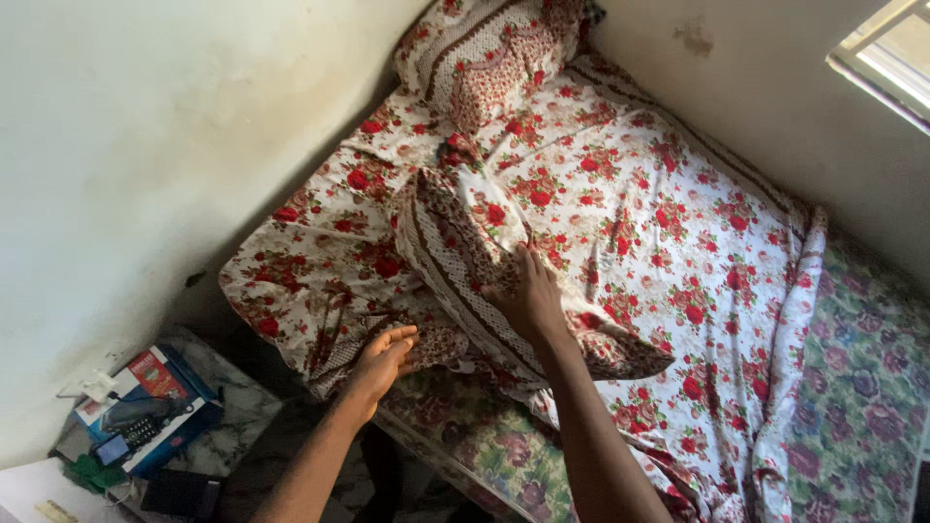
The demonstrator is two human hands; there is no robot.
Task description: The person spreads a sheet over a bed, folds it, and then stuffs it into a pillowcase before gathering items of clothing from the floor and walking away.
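A pillow (pixel 465 247) in a red-rose floral case with brown patterned bands lies tilted near the bed's front corner. My right hand (pixel 528 295) presses flat on top of it, fingers spread. At the pillow's lower left end, my left hand (pixel 385 358) grips the edge of the case where the fabric bunches. A second pillow (pixel 489 48) in the same fabric leans in the far corner. Both rest on a matching floral bedsheet (pixel 668 213).
The mattress (pixel 862 387) has a green and purple flower cover, bare on the right and front. Walls close in on the left and behind. A window (pixel 886 58) is at top right. A low marble-topped stand (pixel 232 416) at lower left holds a box, a phone and cables.
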